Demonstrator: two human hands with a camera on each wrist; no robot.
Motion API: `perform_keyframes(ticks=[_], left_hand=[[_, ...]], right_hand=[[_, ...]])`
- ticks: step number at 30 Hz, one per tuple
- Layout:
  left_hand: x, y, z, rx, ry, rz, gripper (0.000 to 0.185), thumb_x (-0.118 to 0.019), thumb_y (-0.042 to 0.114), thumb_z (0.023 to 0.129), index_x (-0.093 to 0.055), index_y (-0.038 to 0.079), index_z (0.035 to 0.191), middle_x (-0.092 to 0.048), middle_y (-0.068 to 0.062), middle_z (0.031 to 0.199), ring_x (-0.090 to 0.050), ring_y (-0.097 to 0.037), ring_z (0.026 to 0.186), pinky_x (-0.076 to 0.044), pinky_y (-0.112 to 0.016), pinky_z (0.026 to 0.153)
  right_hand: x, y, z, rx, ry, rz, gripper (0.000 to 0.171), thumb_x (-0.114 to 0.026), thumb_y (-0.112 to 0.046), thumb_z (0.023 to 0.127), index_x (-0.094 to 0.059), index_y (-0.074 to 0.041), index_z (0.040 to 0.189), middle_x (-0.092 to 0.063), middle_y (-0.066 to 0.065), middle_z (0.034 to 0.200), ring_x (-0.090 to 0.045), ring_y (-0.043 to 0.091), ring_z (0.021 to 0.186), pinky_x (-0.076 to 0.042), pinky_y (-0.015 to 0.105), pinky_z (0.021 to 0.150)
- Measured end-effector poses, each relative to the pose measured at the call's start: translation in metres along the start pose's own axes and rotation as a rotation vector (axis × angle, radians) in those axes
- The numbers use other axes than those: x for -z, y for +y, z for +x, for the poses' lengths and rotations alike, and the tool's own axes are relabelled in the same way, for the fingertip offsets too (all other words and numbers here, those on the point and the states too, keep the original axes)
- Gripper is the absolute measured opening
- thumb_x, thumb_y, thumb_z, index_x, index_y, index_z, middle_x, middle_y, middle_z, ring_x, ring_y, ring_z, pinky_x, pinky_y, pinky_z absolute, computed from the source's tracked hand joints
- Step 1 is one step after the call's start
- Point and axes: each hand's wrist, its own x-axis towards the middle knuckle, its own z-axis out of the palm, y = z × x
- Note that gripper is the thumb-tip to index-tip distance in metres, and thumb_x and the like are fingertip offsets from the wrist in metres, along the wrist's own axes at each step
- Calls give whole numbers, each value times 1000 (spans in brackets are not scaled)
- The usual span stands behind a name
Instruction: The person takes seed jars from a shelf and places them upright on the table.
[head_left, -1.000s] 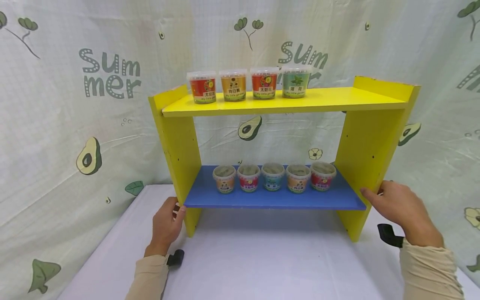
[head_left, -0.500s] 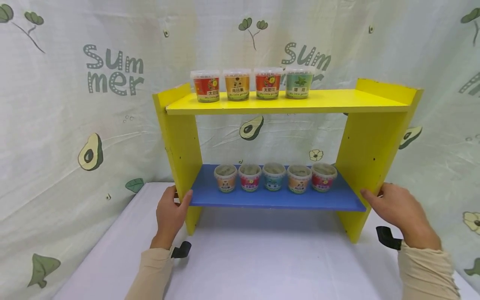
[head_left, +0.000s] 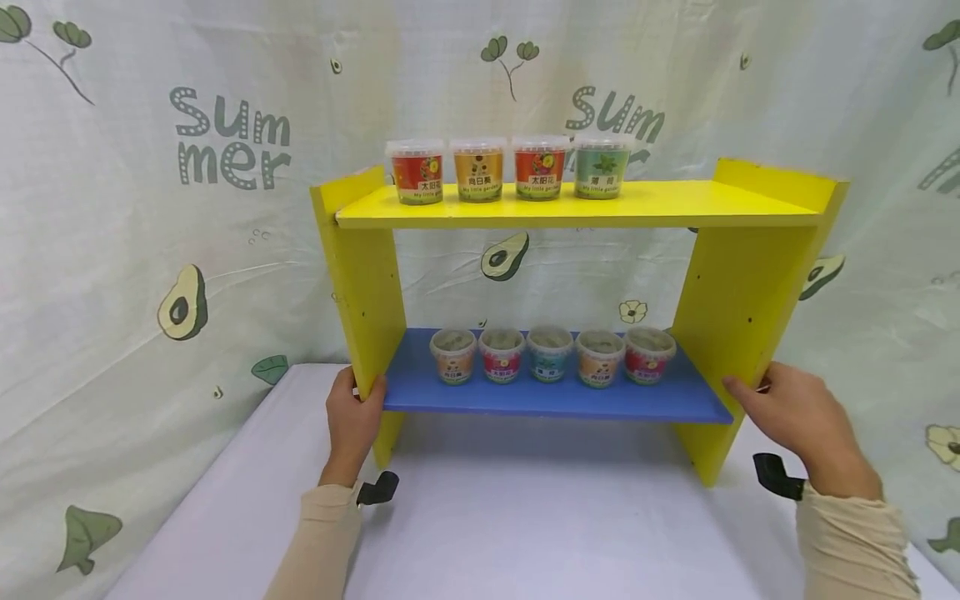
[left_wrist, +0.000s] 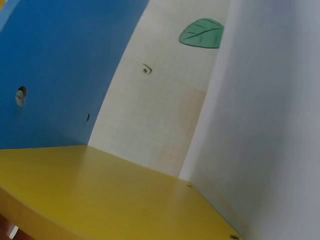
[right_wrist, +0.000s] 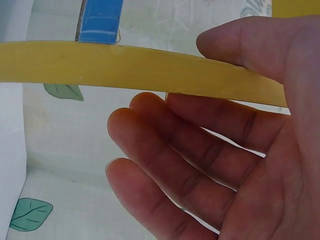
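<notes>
A two-tier shelf [head_left: 577, 222] with yellow side panels and a yellow top stands on the white surface; its lower board [head_left: 540, 404] is blue. My left hand [head_left: 352, 423] grips the left panel [head_left: 367, 308] near the blue board, thumb at the front edge, fingers on the outer side, partly hidden. At the right panel [head_left: 731, 308] my right hand [head_left: 801, 417] holds the edge between thumb and fingers. In the right wrist view the panel edge [right_wrist: 150, 70] runs between the thumb [right_wrist: 245, 42] and the curled fingers. The left wrist view shows board surfaces, no hand.
Several labelled plastic cups, among them a green one [head_left: 600, 171], line the top from the left. On the blue board sits a row of several cups, with a teal one [head_left: 550, 354] mid-row. A patterned cloth [head_left: 225, 250] hangs behind; a white surface [head_left: 540, 525] lies below.
My left hand has moved up and right, now closer around the left panel. The shelf's left side sits slightly further right in view. The right hand stays at its panel.
</notes>
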Motion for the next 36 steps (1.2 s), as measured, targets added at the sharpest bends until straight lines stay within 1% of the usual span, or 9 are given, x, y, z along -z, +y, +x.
perform_keyframes(ticks=[5, 9, 12, 16, 23, 30, 33, 35, 36], left_hand=[[-3, 0, 4, 124, -119, -93, 43, -57, 26, 98, -49, -1, 132, -57, -19, 117, -54, -35, 102, -43, -49, 93], [1, -5, 2, 183, -176, -106, 42, -52, 27, 100, -47, 1, 132, -55, -21, 119, -52, -35, 105, -39, -50, 97], [0, -6, 3, 182, -185, -125, 40, -51, 26, 100, -48, 1, 132, -55, -20, 119, -53, -35, 105, -40, -50, 98], [-3, -4, 5, 168, -168, -168, 40, -52, 25, 99, -48, 2, 131, -55, -19, 118, -53, -35, 104, -40, -50, 97], [-6, -9, 1, 173, -156, -229, 38, -53, 24, 99, -50, 2, 129, -55, -19, 113, -51, -33, 99, -39, -45, 91], [-8, -9, -2, 180, -154, -272, 39, -52, 21, 100, -49, 1, 134, -54, -19, 117, -50, -33, 102, -38, -46, 94], [-7, -6, 0, 170, -154, -271, 40, -51, 20, 101, -47, 1, 136, -54, -19, 119, -50, -33, 103, -38, -46, 95], [-6, -6, 0, 170, -155, -266, 40, -51, 20, 101, -47, 0, 136, -54, -19, 119, -50, -33, 103, -38, -46, 95], [-5, -5, -1, 172, -156, -265, 40, -51, 20, 101, -47, 0, 136, -55, -19, 119, -51, -33, 103, -38, -47, 95]], right_hand=[[-2, 1, -2, -5, 25, 20, 65, -55, -48, 98, -56, 14, 119, -66, 31, 102, -63, 37, 80, -49, 47, 61], [-2, -2, 0, 0, 28, 33, 67, -55, -49, 98, -56, 14, 119, -66, 31, 102, -63, 36, 79, -49, 47, 62], [1, -4, 0, -6, 56, 44, 68, -54, -52, 98, -55, 13, 119, -65, 32, 104, -62, 39, 82, -49, 48, 63], [3, -4, -1, -27, 110, 82, 70, -52, -54, 98, -55, 11, 122, -63, 34, 109, -60, 44, 90, -48, 50, 65], [2, -4, -4, -31, 206, 95, 61, -53, -51, 99, -60, 9, 110, -65, 31, 102, -59, 43, 88, -45, 44, 62], [9, -8, -5, -76, 228, 130, 66, -48, -52, 100, -59, 10, 119, -62, 34, 108, -58, 46, 92, -46, 47, 64], [16, -11, -3, -85, 232, 162, 67, -47, -52, 101, -56, 10, 125, -62, 33, 110, -58, 46, 95, -45, 41, 63], [20, -12, -4, -81, 245, 188, 67, -45, -50, 103, -53, 10, 130, -61, 33, 114, -59, 44, 95, -44, 32, 61], [23, -13, -5, -83, 253, 208, 67, -44, -50, 103, -52, 10, 133, -60, 33, 117, -61, 37, 92, -44, 28, 59]])
